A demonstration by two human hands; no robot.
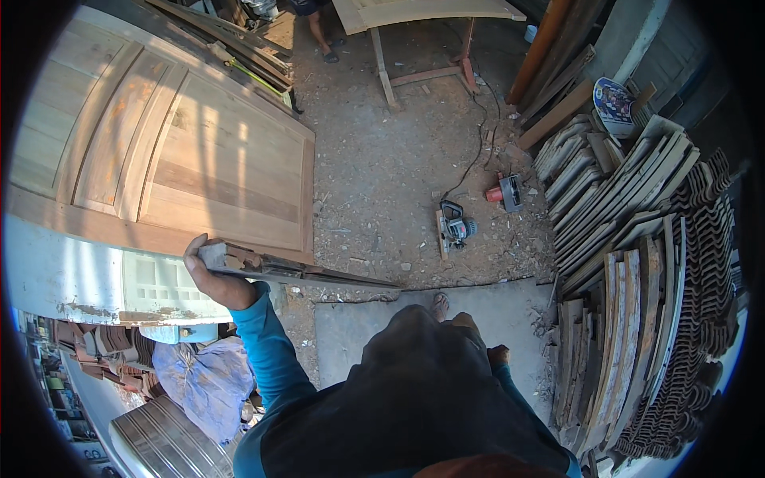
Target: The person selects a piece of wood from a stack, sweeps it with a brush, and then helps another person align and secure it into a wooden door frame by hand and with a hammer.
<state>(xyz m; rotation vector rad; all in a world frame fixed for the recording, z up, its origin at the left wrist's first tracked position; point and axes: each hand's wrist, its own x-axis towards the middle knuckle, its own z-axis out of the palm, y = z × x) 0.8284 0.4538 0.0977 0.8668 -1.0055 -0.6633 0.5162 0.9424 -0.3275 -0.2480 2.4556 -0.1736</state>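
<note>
My left hand [217, 280] is raised at the left, its fingers wrapped round the upper end of a long wooden plank [299, 272]. From my hand the plank slants down to the right, and its far end comes close to the edge of the concrete slab. Beside it stands a large panelled wooden door [223, 159], lit in stripes by the sun. My right hand [500, 354] hangs low next to my body on the right. It is small in view and its fingers do not show clearly.
On the dusty floor ahead lie a corded power saw [456, 227] and a red-and-grey power tool [505, 193]. Stacked boards [621, 207] and roof tiles [705, 263] line the right. A worktable [426, 11] stands at the back, with a person's leg [319, 32] near it.
</note>
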